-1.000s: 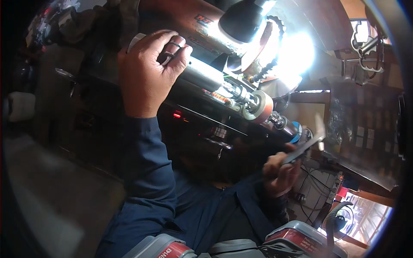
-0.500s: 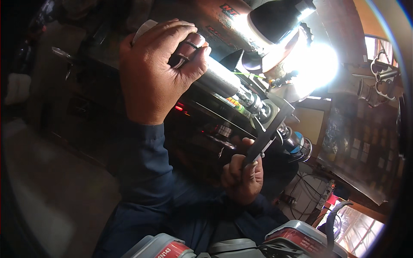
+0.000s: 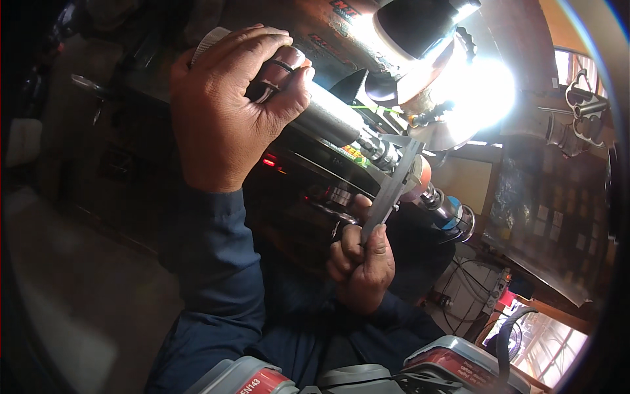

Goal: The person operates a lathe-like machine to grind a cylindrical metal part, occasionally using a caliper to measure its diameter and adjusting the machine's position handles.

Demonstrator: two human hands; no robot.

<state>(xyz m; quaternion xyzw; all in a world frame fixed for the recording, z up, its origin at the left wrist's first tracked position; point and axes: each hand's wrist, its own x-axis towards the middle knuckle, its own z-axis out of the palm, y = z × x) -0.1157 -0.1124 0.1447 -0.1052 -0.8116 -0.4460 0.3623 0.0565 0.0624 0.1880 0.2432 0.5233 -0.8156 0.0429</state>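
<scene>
My left hand (image 3: 220, 115) is closed around a thick grey metal cylinder (image 3: 331, 118). A knurled end (image 3: 209, 43) shows behind the fingers, and a shiny reddish-brown part with a black band (image 3: 279, 72) sits between thumb and fingertips. In my right hand (image 3: 367, 266) is a grey metal caliper (image 3: 397, 180), pinched near its lower end and tilted. Its jaws reach up beside a bright metal chuck (image 3: 380, 154) in line with the cylinder. Whether the jaws touch it I cannot tell. An orange-red round part (image 3: 419, 178) shows just behind the caliper.
A lit lamp with a black shade (image 3: 423, 26) glares above the machine. Farther right along the shaft is a blue-banded metal part (image 3: 453, 213). Metal handles (image 3: 584, 115) hang at the far right, above a plastic-covered panel (image 3: 548, 223). Cables (image 3: 466, 282) hang at lower right.
The caliper has turned so its flat face catches the light, and has moved a little left. The orange-red part behind it has come into sight. My left hand keeps its grip.
</scene>
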